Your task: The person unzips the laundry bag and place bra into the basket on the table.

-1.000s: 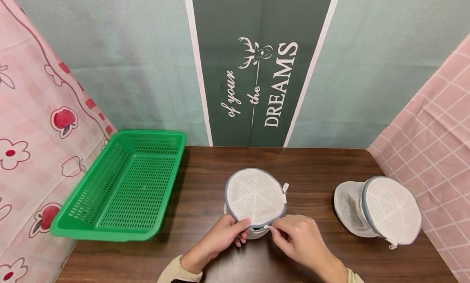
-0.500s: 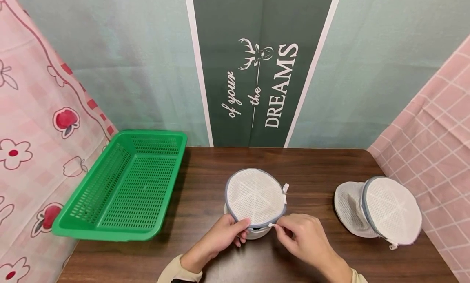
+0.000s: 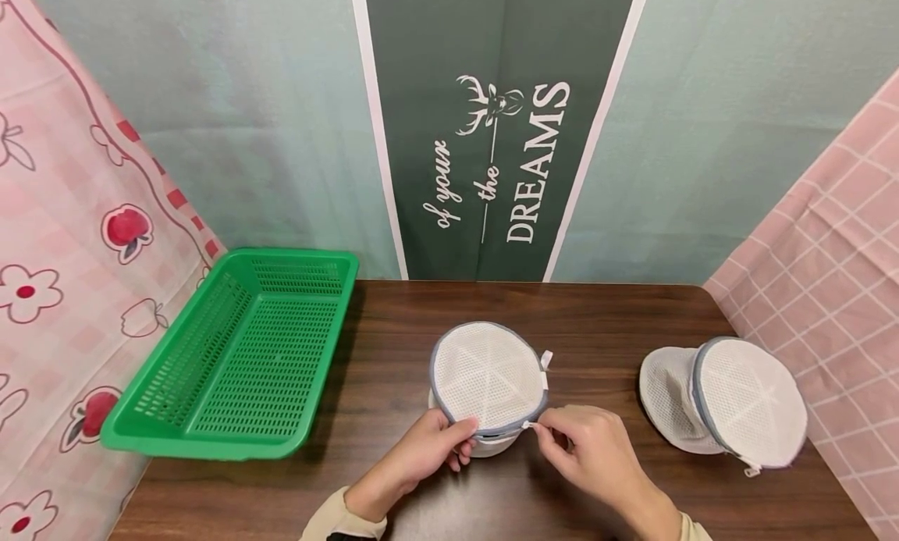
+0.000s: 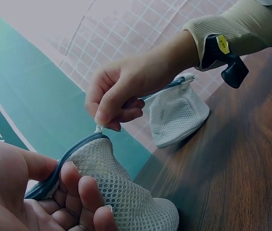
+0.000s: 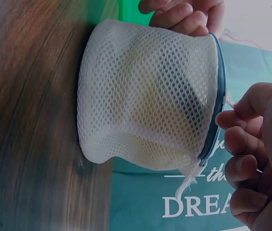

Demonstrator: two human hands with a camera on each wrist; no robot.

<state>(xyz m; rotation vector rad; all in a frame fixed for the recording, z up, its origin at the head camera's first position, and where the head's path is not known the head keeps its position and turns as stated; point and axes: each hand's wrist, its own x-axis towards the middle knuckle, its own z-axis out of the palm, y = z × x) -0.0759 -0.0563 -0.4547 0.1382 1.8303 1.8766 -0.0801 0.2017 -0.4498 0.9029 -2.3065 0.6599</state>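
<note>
pinching the small white zipper pull (image 3: 527,425) between thumb and forefinger, the right hand (image 3: 593,451) sat at the near right of the rim, its other fingers curled inward. the left hand (image 3: 435,443) gripped the blue-grey rim with its thumb on top and its fingers bent beneath. the white mesh bag (image 3: 488,377) stood on the brown table (image 3: 590,314), just beyond and between both sets of fingertips, with pale yellow and dark patches showing through its side. a white tag (image 3: 546,359) stuck out beyond the right fingers. a second mesh bag (image 3: 747,404) slumped well to their right, its round top tilted. left of and beyond the left fingers, apart from them, lay a green basket (image 3: 204,448)
</note>
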